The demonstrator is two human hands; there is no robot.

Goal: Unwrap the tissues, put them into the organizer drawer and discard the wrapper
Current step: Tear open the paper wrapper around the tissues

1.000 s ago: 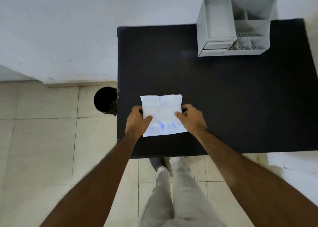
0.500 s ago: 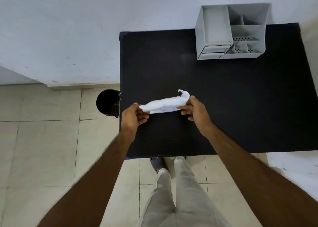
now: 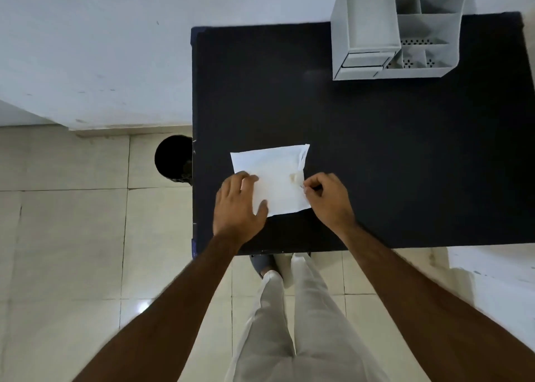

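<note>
While lying flat on the black table:
Tissue pack: white, wrapped.
Left hand: spread flat, pressing the pack.
Right hand: fingers pinched at the pack's right edge.

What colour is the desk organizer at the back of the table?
Light grey, seen in the head view.

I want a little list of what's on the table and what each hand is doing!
table: black table, beside a white wall
tissue pack: white, flat on the table's near-left part
left hand: fingers spread, pressing the pack's left edge
right hand: fingers pinched at the pack's right edge
organizer: grey desk organizer at the far right, drawer closed
bin: round dark bin on the floor, left of the table
</note>
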